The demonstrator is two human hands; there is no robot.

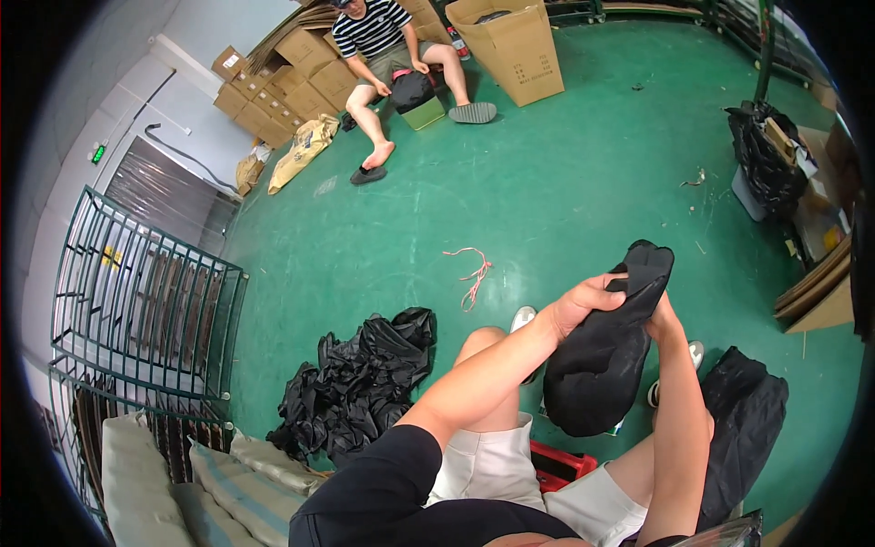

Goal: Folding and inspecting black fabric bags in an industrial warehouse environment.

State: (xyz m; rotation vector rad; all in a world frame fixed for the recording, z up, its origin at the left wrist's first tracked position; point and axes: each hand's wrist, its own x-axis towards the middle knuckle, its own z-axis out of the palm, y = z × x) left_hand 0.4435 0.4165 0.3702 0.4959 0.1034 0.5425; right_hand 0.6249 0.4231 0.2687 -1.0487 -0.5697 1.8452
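Above my knees I hold up a black bag (592,369), full and rounded at its lower end and narrower at the top. My left hand (585,303) is closed on its upper part, the thumb pressed over the black material. Gripping the other side of that narrow end is my right hand (663,317), its fingers partly hidden behind the bag. What fills the bag cannot be seen. A second black bag (746,419) lies by my right leg. Below the held bag, between my legs, a red plastic object (558,467) shows in part.
A crumpled pile of black plastic (360,383) lies left on the green floor. Pink string (476,273) lies ahead. Farther off, a seated person (387,55) handles a black bag beside a large carton (510,50). A green metal rack (146,301) and stuffed sacks (137,474) stand left.
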